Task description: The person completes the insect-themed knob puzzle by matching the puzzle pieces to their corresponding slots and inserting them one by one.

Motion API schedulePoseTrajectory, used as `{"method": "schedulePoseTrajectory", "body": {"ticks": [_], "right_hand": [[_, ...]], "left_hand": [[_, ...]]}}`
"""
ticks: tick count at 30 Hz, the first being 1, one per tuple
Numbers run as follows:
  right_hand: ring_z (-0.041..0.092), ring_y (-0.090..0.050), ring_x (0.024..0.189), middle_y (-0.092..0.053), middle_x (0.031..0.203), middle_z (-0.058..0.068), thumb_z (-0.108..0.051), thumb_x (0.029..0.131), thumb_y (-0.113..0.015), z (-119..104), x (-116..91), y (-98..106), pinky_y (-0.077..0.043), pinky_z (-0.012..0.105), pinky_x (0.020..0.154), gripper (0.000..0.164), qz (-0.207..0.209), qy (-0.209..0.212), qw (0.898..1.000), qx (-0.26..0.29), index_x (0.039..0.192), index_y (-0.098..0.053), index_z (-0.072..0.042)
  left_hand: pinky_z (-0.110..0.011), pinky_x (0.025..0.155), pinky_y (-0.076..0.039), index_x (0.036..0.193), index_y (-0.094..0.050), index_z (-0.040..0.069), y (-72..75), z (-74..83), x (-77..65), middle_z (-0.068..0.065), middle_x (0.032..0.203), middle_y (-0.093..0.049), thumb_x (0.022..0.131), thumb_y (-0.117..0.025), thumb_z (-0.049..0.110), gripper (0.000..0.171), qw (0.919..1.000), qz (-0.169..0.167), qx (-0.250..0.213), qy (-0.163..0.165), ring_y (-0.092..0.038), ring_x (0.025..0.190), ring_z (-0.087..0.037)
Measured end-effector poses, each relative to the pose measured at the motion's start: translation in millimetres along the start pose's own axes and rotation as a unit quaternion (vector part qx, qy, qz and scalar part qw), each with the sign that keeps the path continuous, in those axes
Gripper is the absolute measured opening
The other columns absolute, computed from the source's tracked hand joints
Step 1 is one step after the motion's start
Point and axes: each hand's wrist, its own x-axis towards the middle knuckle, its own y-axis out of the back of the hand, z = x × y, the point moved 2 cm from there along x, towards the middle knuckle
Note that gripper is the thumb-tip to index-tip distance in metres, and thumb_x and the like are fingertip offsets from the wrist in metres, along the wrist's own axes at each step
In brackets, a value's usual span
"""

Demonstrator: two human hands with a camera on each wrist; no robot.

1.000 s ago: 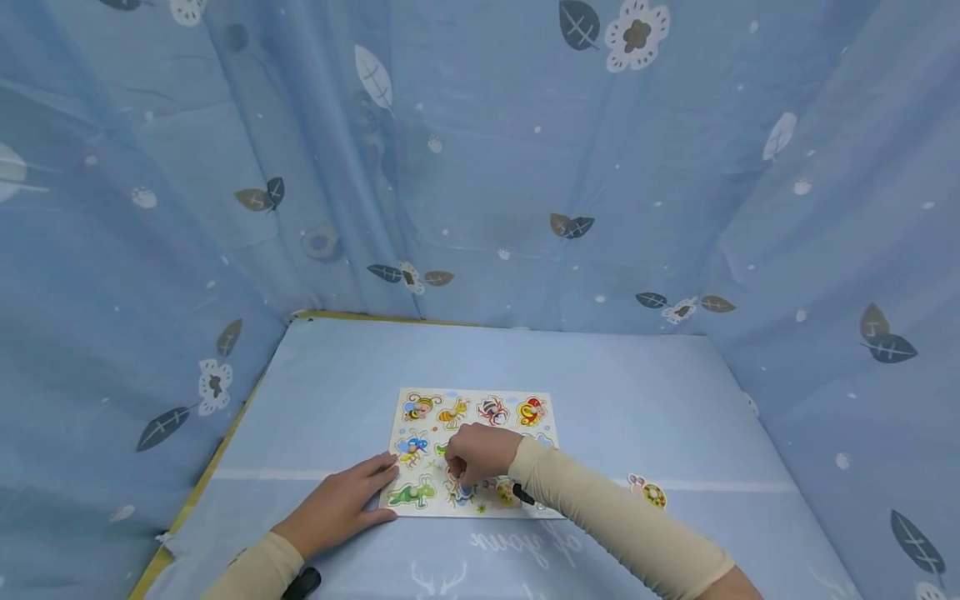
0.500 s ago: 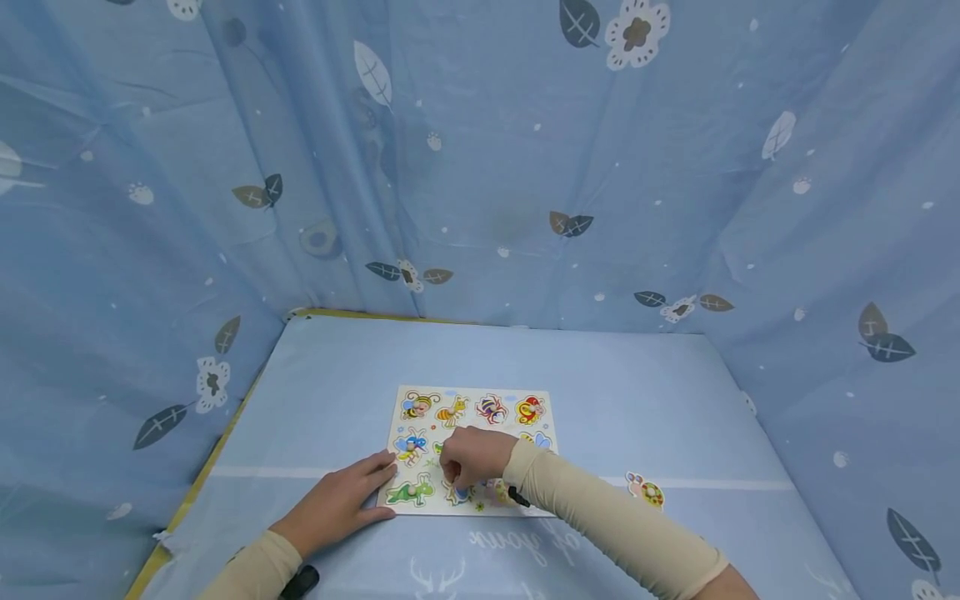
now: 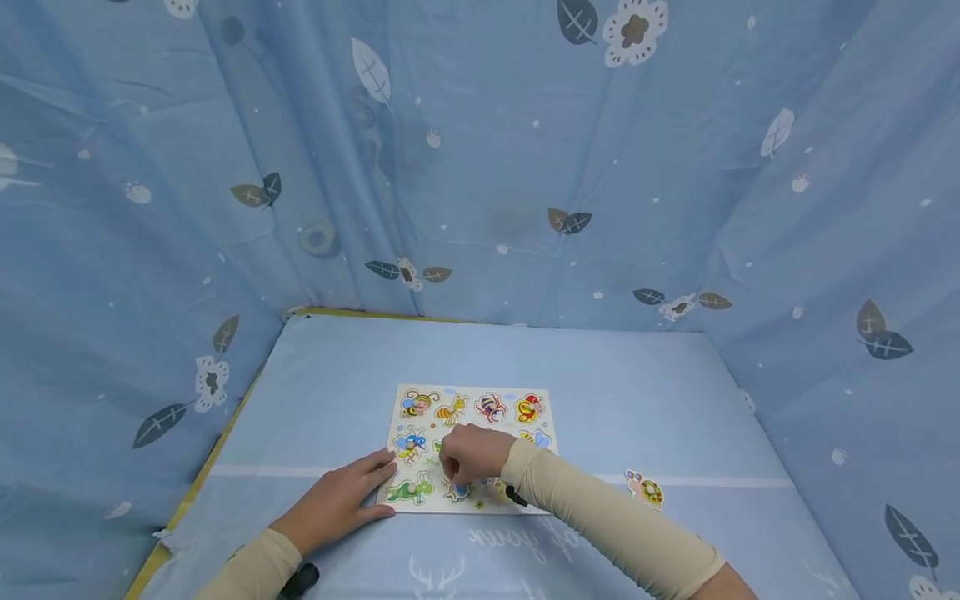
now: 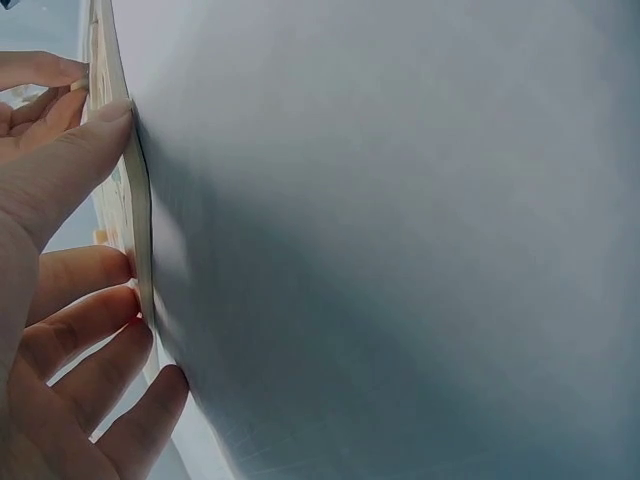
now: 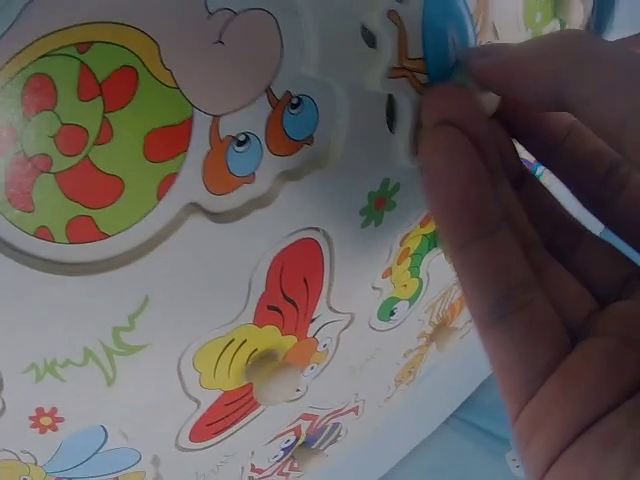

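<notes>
A pale wooden puzzle board [image 3: 470,507] with colourful insect pieces lies flat on the table. My left hand [image 3: 341,500] rests at its left edge, fingers extended; in the left wrist view the thumb [image 4: 85,160] and fingertips touch the board's side. My right hand [image 3: 476,454] is over the bottom row. In the right wrist view its thumb and fingers pinch a blue-bodied insect piece [image 5: 446,35], largely covered by the hand. A green grasshopper piece [image 3: 411,489] sits left of it. The board's snail picture [image 5: 90,130] shows large in the right wrist view, beside a red-and-yellow butterfly piece [image 5: 265,345].
A loose snail piece [image 3: 645,489] lies on the table to the right of the board. Blue patterned curtains [image 3: 495,167] enclose the back and sides of the blue-covered table [image 3: 337,358].
My right hand has shifted slightly left over the bottom row, covering more of the blue insect piece. My left hand has stayed at the board's edge.
</notes>
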Motion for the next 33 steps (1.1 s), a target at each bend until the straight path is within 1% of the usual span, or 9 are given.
{"method": "schedulePoseTrajectory", "body": {"ticks": [2, 5, 9, 16, 20, 25, 29, 31, 33], "right_hand": [[-0.001, -0.05, 0.053, -0.057, 0.062, -0.017, -0.007, 0.079, -0.075, -0.3, -0.6, 2.1, -0.042, 0.012, 0.049, 0.022, -0.003, -0.015, 1.0, 0.012, 0.068, -0.068, -0.025], [-0.001, -0.053, 0.054, -0.06, 0.063, -0.016, -0.008, 0.078, -0.078, -0.1, -2.8, 2.6, -0.045, 0.012, 0.05, 0.017, -0.006, -0.032, 0.998, 0.057, 0.069, -0.071, -0.021], [-0.002, -0.054, 0.056, -0.062, 0.065, -0.016, -0.012, 0.081, -0.078, 1.4, -4.5, -1.4, -0.046, 0.012, 0.053, 0.013, -0.008, -0.032, 0.995, 0.095, 0.073, -0.073, -0.02], [-0.001, -0.052, 0.056, -0.062, 0.065, -0.015, -0.014, 0.082, -0.078, -0.9, -4.3, 0.3, -0.045, 0.012, 0.053, 0.013, -0.006, -0.023, 0.996, 0.08, 0.073, -0.072, -0.02], [-0.001, -0.053, 0.057, -0.063, 0.066, -0.014, -0.014, 0.083, -0.078, -1.5, -5.2, 0.9, -0.045, 0.012, 0.053, 0.011, -0.011, -0.024, 0.996, 0.086, 0.075, -0.073, -0.019], [-0.002, -0.054, 0.06, -0.062, 0.069, -0.015, -0.015, 0.084, -0.077, 0.7, -7.5, -1.0, -0.046, 0.012, 0.055, 0.01, -0.007, -0.017, 0.996, 0.088, 0.077, -0.073, -0.02], [-0.005, -0.056, 0.065, -0.064, 0.073, -0.016, -0.016, 0.084, -0.077, 5.9, -14.7, 0.5, -0.048, 0.01, 0.06, 0.005, 0.003, -0.004, 0.997, 0.081, 0.084, -0.074, -0.02], [-0.005, -0.057, 0.068, -0.065, 0.076, -0.015, -0.015, 0.083, -0.077, 11.6, -21.3, 3.4, -0.048, 0.01, 0.062, 0.005, 0.012, 0.001, 0.997, 0.075, 0.087, -0.074, -0.018], [-0.005, -0.057, 0.07, -0.066, 0.078, -0.014, -0.014, 0.083, -0.076, 19.0, -29.8, 9.0, -0.049, 0.011, 0.065, 0.008, 0.017, -0.005, 0.997, 0.071, 0.09, -0.074, -0.016]], "left_hand": [[-0.038, 0.102, -0.051, 0.14, -0.055, 0.016, 0.1, -0.4, -0.1, -0.001, 0.149, -0.047, 0.083, -0.065, 0.06, 0.073, 1.0, -0.001, 0.001, 0.001, -0.049, 0.135, -0.021], [-0.038, 0.102, -0.051, 0.14, -0.055, 0.016, -0.2, 0.1, 0.0, -0.001, 0.149, -0.047, 0.083, -0.065, 0.061, 0.074, 1.0, -0.004, 0.003, 0.001, -0.049, 0.135, -0.021], [-0.039, 0.103, -0.051, 0.14, -0.055, 0.015, 1.0, 1.1, 0.0, -0.001, 0.148, -0.048, 0.083, -0.066, 0.06, 0.074, 1.0, -0.006, 0.002, 0.0, -0.05, 0.135, -0.021], [-0.039, 0.102, -0.051, 0.139, -0.055, 0.014, 3.8, 1.2, 0.0, -0.002, 0.148, -0.048, 0.082, -0.068, 0.058, 0.073, 1.0, -0.002, -0.005, 0.001, -0.049, 0.135, -0.022], [-0.039, 0.102, -0.051, 0.14, -0.055, 0.015, 4.2, 1.5, 0.0, -0.002, 0.149, -0.047, 0.083, -0.067, 0.058, 0.073, 0.9999, -0.006, -0.009, 0.002, -0.049, 0.135, -0.022], [-0.04, 0.103, -0.05, 0.139, -0.056, 0.014, 5.2, 2.7, 1.2, -0.003, 0.148, -0.048, 0.082, -0.068, 0.058, 0.073, 0.9998, -0.012, -0.013, 0.011, -0.049, 0.135, -0.023], [-0.041, 0.104, -0.05, 0.139, -0.055, 0.014, 4.2, 3.9, 2.4, -0.002, 0.148, -0.048, 0.082, -0.067, 0.06, 0.074, 0.9998, -0.015, -0.01, 0.013, -0.049, 0.135, -0.023], [-0.04, 0.104, -0.05, 0.139, -0.055, 0.014, 3.4, 4.2, 2.8, -0.001, 0.148, -0.048, 0.082, -0.067, 0.06, 0.074, 0.9998, -0.013, -0.003, 0.014, -0.049, 0.135, -0.022], [-0.04, 0.104, -0.05, 0.139, -0.056, 0.014, 3.4, 4.3, 2.8, -0.002, 0.148, -0.048, 0.081, -0.067, 0.06, 0.075, 0.9999, -0.009, -0.001, 0.014, -0.049, 0.134, -0.022]]}}
